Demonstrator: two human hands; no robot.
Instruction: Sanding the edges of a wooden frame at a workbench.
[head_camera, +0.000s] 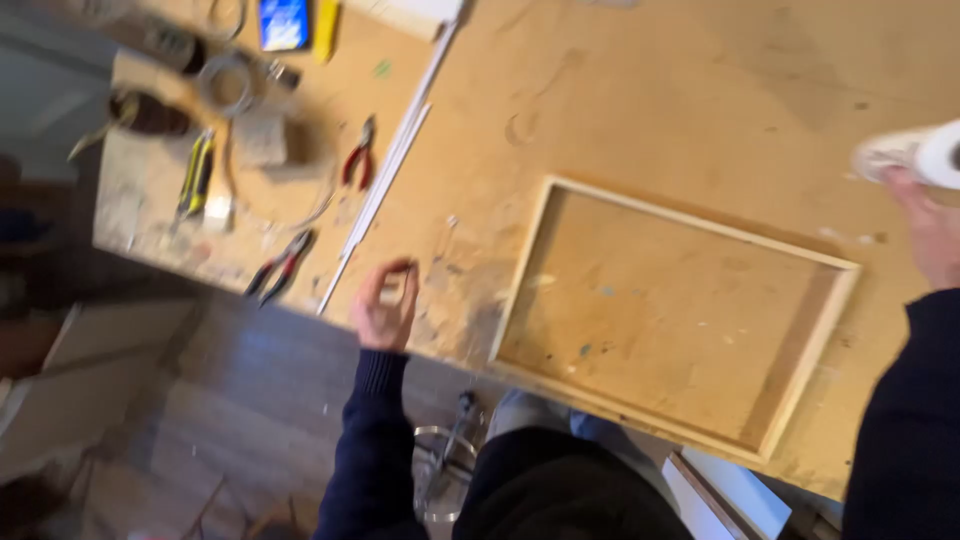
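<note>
A shallow wooden frame (838, 309) lies flat on the brown board workbench (650, 90), right of centre. My left hand (385, 303) hovers at the bench's near edge, left of the frame, its fingers curled with thumb and forefinger pinched; whether something small sits between them is too blurred to tell. At the right edge of the view, my right hand (932, 232) grips a white, roll-like object (915, 152) above the bench, beyond the frame's far right corner. Both arms wear dark sleeves.
Red-handled pliers (358, 158), a second pair of pliers (283, 263), a yellow-and-black utility knife (195, 176), a coil of wire (228, 82) and thin white strips (395, 160) lie at the bench's left part. A blue box (284, 22) sits at the top. Wooden floor lies below.
</note>
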